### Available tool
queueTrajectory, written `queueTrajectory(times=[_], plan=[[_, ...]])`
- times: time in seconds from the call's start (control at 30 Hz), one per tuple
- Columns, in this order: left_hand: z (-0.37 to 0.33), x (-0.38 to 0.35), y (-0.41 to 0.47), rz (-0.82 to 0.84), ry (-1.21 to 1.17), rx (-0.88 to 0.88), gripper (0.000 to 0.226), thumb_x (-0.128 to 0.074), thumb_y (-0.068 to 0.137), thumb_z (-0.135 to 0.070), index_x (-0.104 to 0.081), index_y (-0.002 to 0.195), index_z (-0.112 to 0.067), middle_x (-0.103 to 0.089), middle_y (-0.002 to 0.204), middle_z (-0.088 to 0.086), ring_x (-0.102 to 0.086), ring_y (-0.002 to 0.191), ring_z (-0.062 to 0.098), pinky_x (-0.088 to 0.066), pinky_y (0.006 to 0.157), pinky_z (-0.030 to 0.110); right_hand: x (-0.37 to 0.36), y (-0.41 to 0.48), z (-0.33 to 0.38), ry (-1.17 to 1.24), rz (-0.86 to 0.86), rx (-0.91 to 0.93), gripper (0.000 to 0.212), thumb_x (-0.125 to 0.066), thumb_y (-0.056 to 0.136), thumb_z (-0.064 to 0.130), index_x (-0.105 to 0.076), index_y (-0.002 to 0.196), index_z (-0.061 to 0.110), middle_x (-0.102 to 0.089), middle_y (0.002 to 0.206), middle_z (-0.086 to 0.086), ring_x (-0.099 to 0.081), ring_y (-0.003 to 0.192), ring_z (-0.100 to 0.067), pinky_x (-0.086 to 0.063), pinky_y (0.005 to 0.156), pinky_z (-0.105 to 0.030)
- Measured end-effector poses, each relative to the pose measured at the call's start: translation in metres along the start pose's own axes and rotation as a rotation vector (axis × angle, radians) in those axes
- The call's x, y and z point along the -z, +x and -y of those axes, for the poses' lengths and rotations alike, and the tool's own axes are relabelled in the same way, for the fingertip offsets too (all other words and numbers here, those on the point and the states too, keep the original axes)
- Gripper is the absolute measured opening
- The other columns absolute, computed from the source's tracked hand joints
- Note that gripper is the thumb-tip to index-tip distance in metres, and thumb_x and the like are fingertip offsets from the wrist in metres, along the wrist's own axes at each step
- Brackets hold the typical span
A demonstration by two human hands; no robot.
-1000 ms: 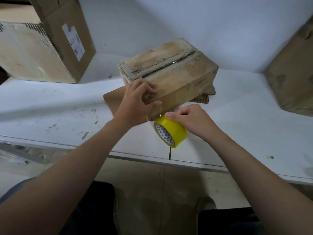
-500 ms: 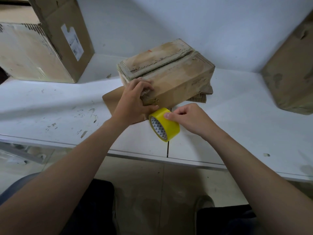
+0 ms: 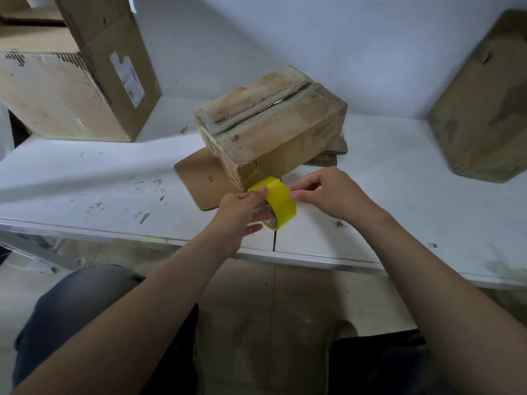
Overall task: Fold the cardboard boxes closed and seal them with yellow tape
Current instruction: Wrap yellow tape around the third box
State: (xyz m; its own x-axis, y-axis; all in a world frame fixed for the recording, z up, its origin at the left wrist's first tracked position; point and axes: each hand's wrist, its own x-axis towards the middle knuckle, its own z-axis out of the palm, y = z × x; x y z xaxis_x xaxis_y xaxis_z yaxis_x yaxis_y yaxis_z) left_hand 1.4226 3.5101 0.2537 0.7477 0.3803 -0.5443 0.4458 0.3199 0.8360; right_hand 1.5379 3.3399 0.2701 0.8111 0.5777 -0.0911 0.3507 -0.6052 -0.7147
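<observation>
A worn cardboard box (image 3: 285,129) with its top flaps folded shut stands tilted on flat cardboard pieces at the middle of the white table (image 3: 85,183). Just in front of its near corner is a roll of yellow tape (image 3: 281,199). My left hand (image 3: 242,215) grips the roll, thumb on its outer face and fingers through the core. My right hand (image 3: 328,195) pinches the roll's right edge with thumb and forefinger. Neither hand touches the box.
A large cardboard box (image 3: 65,81) with a white label stands at the back left. Another brown box (image 3: 484,118) leans at the right. A flat cardboard sheet (image 3: 205,181) lies under the middle box. The table's front edge runs just below my hands.
My left hand has left the box's near face and taken hold of the tape roll. The roll has moved slightly up and away from the box's front, with my right hand still at its edge.
</observation>
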Motion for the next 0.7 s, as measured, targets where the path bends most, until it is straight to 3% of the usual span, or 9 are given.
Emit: queueTrajectory(times=[0.1, 0.2, 0.3, 0.43, 0.53, 0.6, 0.7], plan=[[-0.004, 0.000, 0.003, -0.043, -0.016, -0.033, 0.039, -0.069, 0.096, -0.032, -0.060, 0.124, -0.007, -0.074, 0.106, 0.002, -0.076, 0.081, 0.013, -0.049, 0.073, 0.034, 0.023, -0.009, -0.029, -0.128, -0.048, -0.083, 0.013, -0.077, 0.087, 0.027, -0.076, 0.086, 0.040, -0.070, 0.089, 0.022, -0.065, 0.082, 0.004, -0.048, 0.071, -0.019], [-0.004, -0.006, 0.004, -0.059, -0.021, -0.040, 0.040, -0.069, 0.095, -0.034, -0.058, 0.125, -0.009, -0.071, 0.116, 0.004, -0.074, 0.091, 0.018, -0.049, 0.078, 0.038, 0.040, -0.022, -0.060, -0.289, 0.008, -0.231, 0.015, -0.075, 0.089, 0.021, -0.075, 0.091, 0.037, -0.071, 0.092, 0.014, -0.066, 0.079, -0.004, -0.047, 0.069, -0.023], [-0.003, -0.011, 0.003, -0.084, -0.023, -0.053, 0.041, -0.069, 0.095, -0.035, -0.057, 0.126, -0.011, -0.068, 0.120, 0.006, -0.072, 0.098, 0.022, -0.050, 0.081, 0.040, 0.046, -0.036, -0.078, -0.357, 0.050, -0.278, 0.017, -0.076, 0.088, 0.028, -0.076, 0.104, 0.033, -0.068, 0.099, 0.010, -0.062, 0.086, -0.011, -0.044, 0.075, -0.025], [0.000, -0.012, 0.001, -0.094, -0.043, -0.055, 0.046, -0.070, 0.095, -0.035, -0.053, 0.131, -0.012, -0.067, 0.120, 0.005, -0.073, 0.093, 0.019, -0.050, 0.074, 0.037, 0.043, -0.045, -0.085, -0.360, 0.005, -0.264, 0.029, -0.075, 0.088, 0.038, -0.073, 0.116, 0.030, -0.058, 0.091, 0.016, -0.060, 0.087, -0.013, -0.042, 0.073, -0.027], [0.001, -0.012, -0.001, -0.087, -0.058, -0.039, 0.054, -0.071, 0.094, -0.037, -0.050, 0.138, -0.013, -0.065, 0.125, 0.006, -0.071, 0.102, 0.023, -0.051, 0.075, 0.037, 0.037, -0.043, -0.087, -0.424, -0.031, -0.299, 0.037, -0.070, 0.091, 0.041, -0.069, 0.125, 0.027, -0.065, 0.109, 0.006, -0.061, 0.098, -0.020, -0.047, 0.080, -0.032], [0.001, -0.012, -0.003, -0.071, -0.069, -0.037, 0.055, -0.071, 0.094, -0.036, -0.051, 0.140, -0.015, -0.066, 0.125, 0.005, -0.072, 0.102, 0.023, -0.051, 0.075, 0.037, 0.033, -0.039, -0.086, -0.448, -0.052, -0.337, 0.035, -0.070, 0.089, 0.044, -0.072, 0.116, 0.022, -0.069, 0.112, -0.001, -0.064, 0.098, -0.025, -0.051, 0.081, -0.034], [0.003, -0.012, -0.006, -0.039, -0.064, -0.063, 0.051, -0.070, 0.094, -0.036, -0.053, 0.139, -0.017, -0.070, 0.120, 0.003, -0.075, 0.094, 0.018, -0.050, 0.073, 0.035, 0.031, -0.030, -0.081, -0.427, -0.089, -0.306, 0.024, -0.077, 0.084, 0.040, -0.069, 0.093, 0.019, -0.067, 0.102, -0.002, -0.063, 0.084, -0.022, -0.050, 0.069, -0.033]])
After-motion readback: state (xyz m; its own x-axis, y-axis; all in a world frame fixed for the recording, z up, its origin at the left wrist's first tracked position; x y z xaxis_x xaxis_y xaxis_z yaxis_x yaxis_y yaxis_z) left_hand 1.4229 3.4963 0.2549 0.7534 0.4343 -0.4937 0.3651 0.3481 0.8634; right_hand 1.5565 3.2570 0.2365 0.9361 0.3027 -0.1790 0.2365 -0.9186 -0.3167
